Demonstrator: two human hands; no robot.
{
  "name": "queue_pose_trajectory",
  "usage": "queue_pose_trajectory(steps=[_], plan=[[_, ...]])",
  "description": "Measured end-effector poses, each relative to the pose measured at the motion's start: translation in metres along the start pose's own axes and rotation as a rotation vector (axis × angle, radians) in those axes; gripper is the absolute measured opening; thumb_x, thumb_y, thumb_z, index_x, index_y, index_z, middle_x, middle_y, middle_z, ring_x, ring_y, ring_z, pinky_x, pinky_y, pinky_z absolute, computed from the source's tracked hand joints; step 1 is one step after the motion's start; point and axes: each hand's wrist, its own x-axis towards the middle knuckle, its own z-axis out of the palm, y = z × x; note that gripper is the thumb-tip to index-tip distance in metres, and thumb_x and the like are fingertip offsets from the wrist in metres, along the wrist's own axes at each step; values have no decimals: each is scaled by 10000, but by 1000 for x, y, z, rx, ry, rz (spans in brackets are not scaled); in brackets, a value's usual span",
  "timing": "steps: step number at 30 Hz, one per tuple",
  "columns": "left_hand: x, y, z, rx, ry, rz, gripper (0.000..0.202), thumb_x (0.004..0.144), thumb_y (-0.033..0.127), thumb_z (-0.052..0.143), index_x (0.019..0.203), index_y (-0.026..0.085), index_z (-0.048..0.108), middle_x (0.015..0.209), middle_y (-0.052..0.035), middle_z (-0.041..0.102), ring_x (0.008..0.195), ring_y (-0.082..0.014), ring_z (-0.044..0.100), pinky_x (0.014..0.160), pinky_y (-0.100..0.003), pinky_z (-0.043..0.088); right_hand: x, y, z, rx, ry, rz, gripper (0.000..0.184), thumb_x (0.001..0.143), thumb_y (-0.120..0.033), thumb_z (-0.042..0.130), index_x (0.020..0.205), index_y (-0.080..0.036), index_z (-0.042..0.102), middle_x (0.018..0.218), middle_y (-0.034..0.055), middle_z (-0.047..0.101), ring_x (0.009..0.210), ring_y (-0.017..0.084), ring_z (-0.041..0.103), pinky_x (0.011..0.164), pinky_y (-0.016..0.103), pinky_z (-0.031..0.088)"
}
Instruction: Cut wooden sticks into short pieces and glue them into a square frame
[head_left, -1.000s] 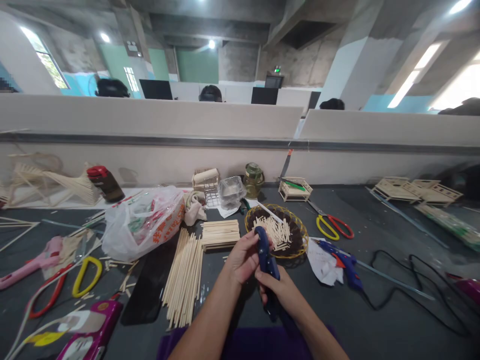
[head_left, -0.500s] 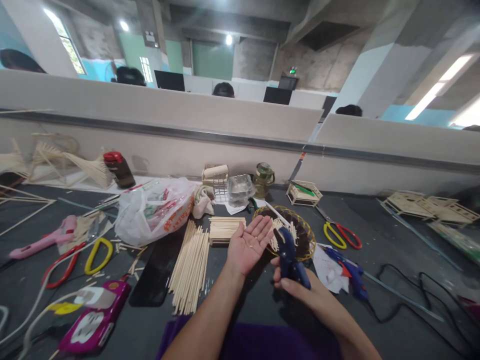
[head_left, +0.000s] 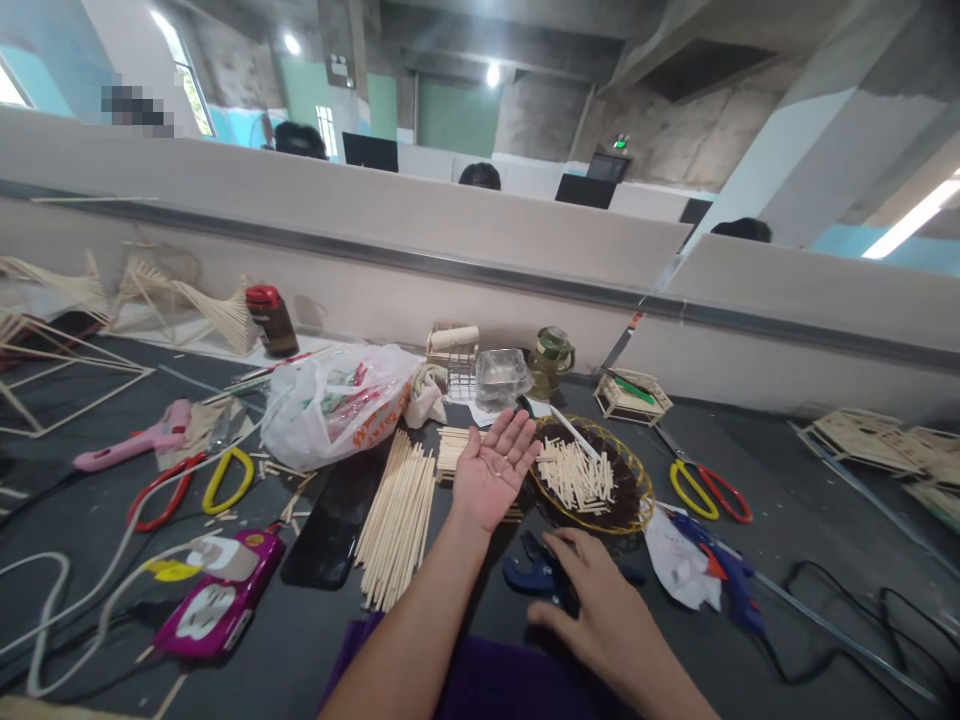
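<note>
My left hand (head_left: pixel 495 475) is held palm up with its fingers stretched out, and a tiny pale bit lies on the palm. My right hand (head_left: pixel 592 600) has its fingers apart, over a dark blue plier-like tool (head_left: pixel 536 570) with a curved jaw that lies on the table. Part of this tool is hidden by the hand. Just beyond the hands sits a brown basket with a yellow rim (head_left: pixel 637 510), holding short cut sticks (head_left: pixel 576 474). Long wooden sticks (head_left: pixel 397 525) lie left of my left forearm, near a stick-built block (head_left: pixel 454 450).
A plastic bag (head_left: pixel 330 410), phone (head_left: pixel 330 530), purple power bank (head_left: pixel 217 600) and pink glue gun (head_left: pixel 139 440) are on the left. At right lie scissors (head_left: pixel 709 490), a blue glue gun (head_left: pixel 731 575) and cables. A partition (head_left: pixel 450 240) runs along the back.
My right hand has lowered the dark blue tool to the table and let go of it. My left hand stays palm up. The view has shifted slightly left.
</note>
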Motion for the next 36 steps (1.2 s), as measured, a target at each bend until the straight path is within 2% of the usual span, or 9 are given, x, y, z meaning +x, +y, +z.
queue_pose_trajectory(steps=[4, 7, 11, 15, 18, 21, 27, 31, 36], plan=[[-3, -4, 14, 144, 30, 120, 492, 933, 462, 345, 1085, 105, 648, 1109, -161, 677, 1162, -258, 559, 1056, -436, 337, 33, -34, 13, 903, 255, 213, 429, 872, -511, 477, 1158, -208, 579, 1185, 103, 607, 1142, 244, 545, 985, 431, 428], [-11, -9, 28, 447, -19, 205, 538, 903, 527, 382, 1100, 105, 651, 1093, -163, 683, 1144, -259, 570, 1070, -410, 318, 65, -52, 35, 1516, 234, 328, 374, 892, -493, 440, 1051, -197, 605, 1088, 78, 659, 1124, 202, 572, 965, 376, 464], [-20, -14, 36, 975, -101, 285, 520, 863, 561, 439, 1062, 154, 694, 1266, -119, 597, 1199, -283, 513, 1047, -418, 353, 95, -56, 57, 1840, 339, 534, 212, 891, -306, 448, 864, -197, 628, 820, 13, 698, 861, 143, 666, 848, 297, 529], [-20, -12, 32, 1037, -80, 356, 549, 886, 577, 361, 1060, 174, 690, 1332, -105, 543, 1147, -282, 544, 961, -438, 439, 99, -51, 48, 1946, 345, 557, 313, 924, -238, 350, 831, -175, 642, 817, 25, 709, 823, 125, 677, 824, 276, 537], [-14, -6, 26, 936, -29, 522, 586, 904, 575, 311, 985, 146, 702, 1218, -124, 624, 1146, -259, 551, 1028, -422, 380, 96, -38, 18, 1865, 414, 380, 370, 940, -276, 306, 911, -161, 656, 1002, 64, 705, 1009, 155, 643, 944, 341, 487], [-8, 3, 21, 879, 10, 583, 593, 916, 559, 293, 974, 131, 699, 1140, -128, 663, 1138, -249, 562, 1053, -418, 345, 93, -13, -21, 1563, 570, 263, 404, 944, -380, 319, 950, -159, 657, 1084, 92, 686, 1077, 187, 614, 1001, 402, 429], [-5, 11, 15, 924, 73, 595, 578, 925, 534, 283, 969, 135, 698, 1116, -114, 680, 1124, -244, 575, 1043, -424, 349, 87, 30, -73, 813, 417, 527, 598, 870, -668, 314, 1106, -235, 652, 1256, 89, 607, 1180, 251, 534, 1018, 490, 341], [-6, 11, 14, 1024, 63, 639, 534, 930, 505, 304, 972, 154, 704, 1122, -91, 680, 1151, -237, 555, 1068, -421, 314, 98, 21, -94, 693, 557, 371, 656, 837, -721, 296, 1180, -270, 625, 1320, 74, 558, 1106, 252, 585, 911, 435, 443], [-4, 14, 11, 1049, 107, 636, 536, 937, 493, 300, 975, 137, 699, 1097, -103, 685, 1133, -237, 566, 1066, -411, 318, 102, -4, -115, 433, 822, 143, 566, 858, -607, 415, 999, -137, 698, 961, 123, 715, 917, 236, 662, 889, 422, 469]])
